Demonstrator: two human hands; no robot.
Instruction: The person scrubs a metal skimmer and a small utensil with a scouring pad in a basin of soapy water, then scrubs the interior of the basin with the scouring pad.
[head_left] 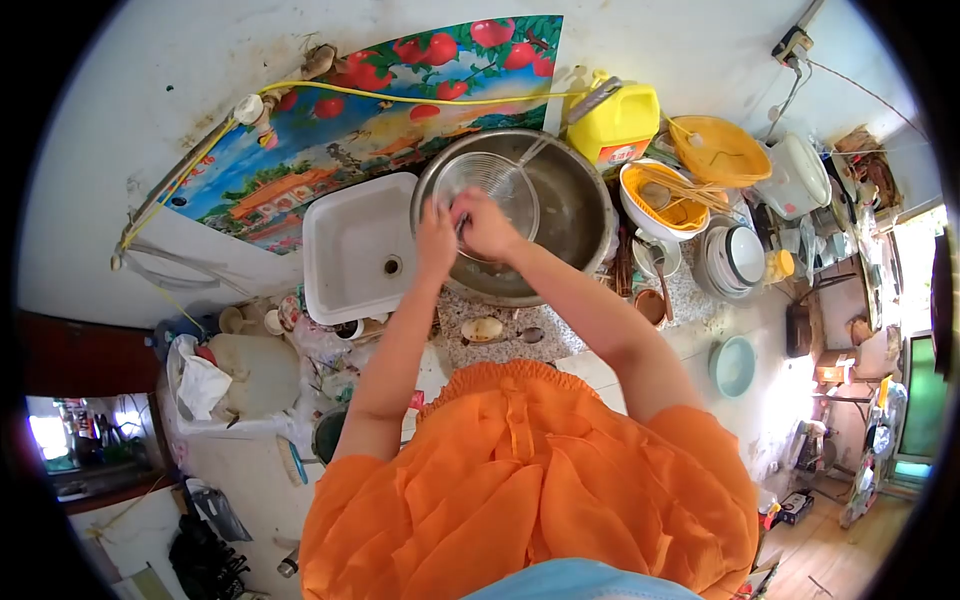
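Observation:
Both my hands are close together over a large metal basin (590, 250). Inside the basin rests a round wire strainer (510, 190), its handle reaching toward the far rim. My left hand (436, 238) is closed, its fingers meeting those of my right hand (486, 226) above the strainer's near left part. The right hand is curled too. A small dark bit shows between them, too small to name. To the left of the basin is a white sink (345, 240) with a dark drain hole.
A yellow jug (620, 120) stands behind the basin. To the right are a white bowl with an orange colander (665, 215), chopsticks (690, 188) and stacked bowls (735, 260). A pale oval thing (482, 329) and a spoon (530, 335) lie on the near counter.

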